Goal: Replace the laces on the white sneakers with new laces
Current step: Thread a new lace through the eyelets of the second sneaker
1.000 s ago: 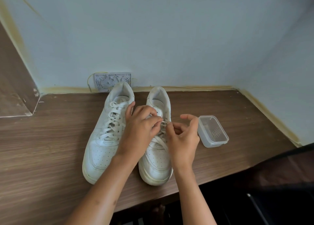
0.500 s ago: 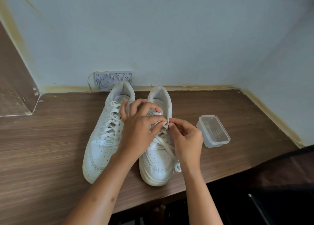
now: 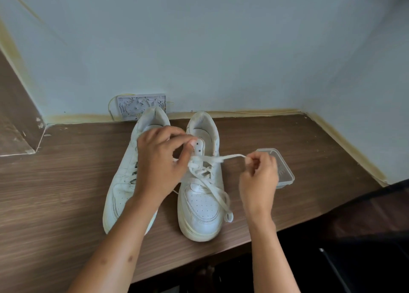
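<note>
Two sneakers stand side by side on the desk [image 3: 66,182], heels toward the wall: the left sneaker [image 3: 124,182] and the right sneaker [image 3: 202,206]. A container [image 3: 285,173] lies right of them; a plate [image 3: 141,104] leans behind.

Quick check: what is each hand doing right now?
Left hand: fingers curled at the lacing of the right sneaker; grip cannot be told.
Right hand: pinches the lace, pulled sideways.

Soft even daylight; hands motion-blurred, edges distorted.
</note>
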Demonstrator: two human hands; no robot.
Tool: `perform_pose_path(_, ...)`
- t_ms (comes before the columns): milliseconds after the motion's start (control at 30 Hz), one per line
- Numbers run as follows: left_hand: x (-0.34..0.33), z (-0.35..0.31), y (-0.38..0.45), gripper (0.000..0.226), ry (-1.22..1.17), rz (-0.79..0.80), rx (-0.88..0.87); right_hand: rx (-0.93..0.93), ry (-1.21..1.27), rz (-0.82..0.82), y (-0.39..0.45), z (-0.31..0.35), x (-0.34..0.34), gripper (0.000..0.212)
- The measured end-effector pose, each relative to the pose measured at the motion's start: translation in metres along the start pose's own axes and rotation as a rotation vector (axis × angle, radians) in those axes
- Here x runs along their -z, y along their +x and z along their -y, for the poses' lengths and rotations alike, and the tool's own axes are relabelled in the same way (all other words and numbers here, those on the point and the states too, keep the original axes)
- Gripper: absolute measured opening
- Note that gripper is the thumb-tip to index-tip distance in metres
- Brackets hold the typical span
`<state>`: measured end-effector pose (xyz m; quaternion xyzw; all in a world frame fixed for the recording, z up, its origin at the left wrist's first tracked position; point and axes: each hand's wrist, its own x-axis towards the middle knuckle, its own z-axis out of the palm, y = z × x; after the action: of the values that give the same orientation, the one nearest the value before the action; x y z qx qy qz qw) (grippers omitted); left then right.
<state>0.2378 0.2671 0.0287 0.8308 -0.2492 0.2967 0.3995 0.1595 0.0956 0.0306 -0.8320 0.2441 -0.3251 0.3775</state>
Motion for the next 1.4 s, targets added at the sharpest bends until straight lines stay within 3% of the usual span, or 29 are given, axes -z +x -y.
perform_pose_path(100,0.005,0.011,-0.001,0.021,0.050,0.112,-0.045,-0.109,-0.035,-0.110,0.008,-0.007,0.011,0.022)
perform_pose_path(200,0.007,0.014,-0.003,0.024,0.120,0.176,-0.081,-0.096,-0.115,-0.086,0.010,-0.015,0.011,0.014)
perform_pose_path(367,0.013,0.016,-0.002,0.025,0.153,0.161,-0.056,0.198,-0.166,0.203,0.000,-0.007,-0.010,0.027)
perform_pose_path(467,0.015,0.014,-0.003,0.024,0.168,0.150,-0.038,0.291,-0.154,0.277,-0.010,-0.002,-0.021,0.010)
perform_pose_path(533,0.016,0.013,-0.003,0.022,0.164,0.152,-0.026,0.277,-0.123,0.244,-0.009,-0.004,-0.019,0.006)
perform_pose_path(667,0.019,0.015,-0.003,0.027,0.143,0.157,-0.015,0.096,-0.094,0.060,0.005,-0.016,-0.001,0.030)
perform_pose_path(767,0.020,0.016,-0.003,0.026,0.143,0.153,-0.022,-0.076,-0.155,-0.118,0.014,-0.024,0.015,0.018)
perform_pose_path(867,0.019,0.017,-0.003,0.029,0.139,0.162,-0.020,-0.062,-0.223,-0.176,0.016,-0.027,0.022,0.007)
perform_pose_path(933,0.017,0.018,-0.004,0.034,0.144,0.194,-0.019,0.058,-0.226,-0.057,0.014,-0.026,0.016,0.018)
perform_pose_path(1000,0.015,0.019,-0.004,0.039,0.140,0.214,-0.016,0.159,-0.114,0.161,0.010,-0.018,0.007,0.024)
perform_pose_path(1067,0.015,0.020,-0.004,0.043,0.141,0.219,-0.010,0.233,-0.023,0.340,0.002,-0.009,-0.004,0.019)
perform_pose_path(1133,0.015,0.021,-0.004,0.045,0.142,0.228,-0.003,0.264,0.005,0.384,-0.005,-0.002,-0.014,0.006)
perform_pose_path(1233,0.015,0.022,-0.005,0.048,0.113,0.254,0.010,0.216,0.021,0.321,-0.006,-0.002,-0.014,0.011)
perform_pose_path(1400,0.016,0.022,-0.005,0.046,0.072,0.277,0.011,-0.205,0.078,-0.022,0.011,-0.016,0.014,0.012)
